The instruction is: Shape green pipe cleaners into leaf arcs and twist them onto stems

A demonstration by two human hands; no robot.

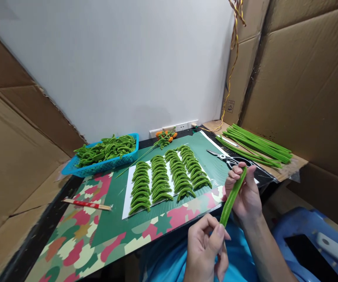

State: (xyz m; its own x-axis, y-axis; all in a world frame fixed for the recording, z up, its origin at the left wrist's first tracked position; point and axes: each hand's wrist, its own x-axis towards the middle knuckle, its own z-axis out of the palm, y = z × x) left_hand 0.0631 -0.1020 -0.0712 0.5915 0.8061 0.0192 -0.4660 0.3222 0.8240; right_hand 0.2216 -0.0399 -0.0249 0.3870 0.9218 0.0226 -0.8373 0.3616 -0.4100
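A doubled length of green pipe cleaner (231,200) stretches between my two hands, above my lap at the table's front edge. My left hand (206,244) pinches its lower end between thumb and fingers. Higher up and to the right, my right hand (245,192) grips the upper end. Left of my hands, rows of curved green pipe cleaner pieces (159,178) lie in several columns on white paper (127,199). Black-handled scissors (223,156) lie with blades parted just beyond my right hand. A bundle of straight green pipe cleaners (257,145) rests behind them.
A blue basket (107,166) heaped with green pieces stands at the back left. Wrapped chopsticks (88,204) lie at the left. An orange-and-green flower piece (165,137) sits near the wall sockets (182,127). Cardboard walls (306,78) enclose both sides. A blue stool (309,223) holds a phone (311,256).
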